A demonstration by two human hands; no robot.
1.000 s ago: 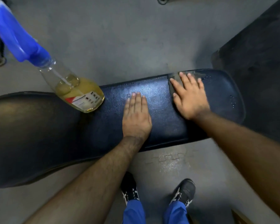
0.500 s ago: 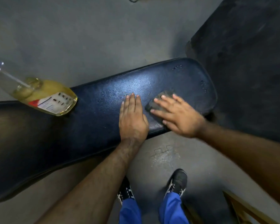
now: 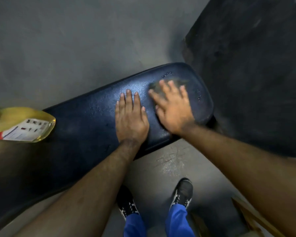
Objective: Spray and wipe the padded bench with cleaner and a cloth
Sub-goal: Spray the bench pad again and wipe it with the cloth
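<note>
- Padded bench [image 3: 85, 120], dark blue and textured, is the landmark: its long axis runs from the lower left of the view up to a rounded end at the upper right, and it stands on a grey floor [image 3: 58, 40].
- The cloth [image 3: 169, 83], dark and blurred, lies on the bench near that rounded end, pressed under the fingers of the right hand [image 3: 172, 106]. Only its far edge shows past the fingertips.
- The right hand lies flat with fingers spread and straight, pressing the cloth down, not curled round it.
- The left hand [image 3: 131, 118] is flat on the bench just beside the right, on the side away from the rounded end, fingers straight and together, holding nothing; it looks like a brace.
- Droplets [image 3: 167, 75] sit on the bench beyond the cloth toward the rounded end, and a few more [image 3: 198, 95] near the end's edge.
- The cleaner bottle [image 3: 24, 124], with yellow liquid and a label, stands on the bench well apart from both hands, toward the far-left stretch.
- Judging by this, the wiping step is in hand. The wet patch lies ahead of the right hand's fingertips, so the right hand is the nearer one and would carry the cloth out across the rounded end.
- The long stretch of bench between the left hand and the bottle looks not yet wiped, though I cannot be sure.
</note>
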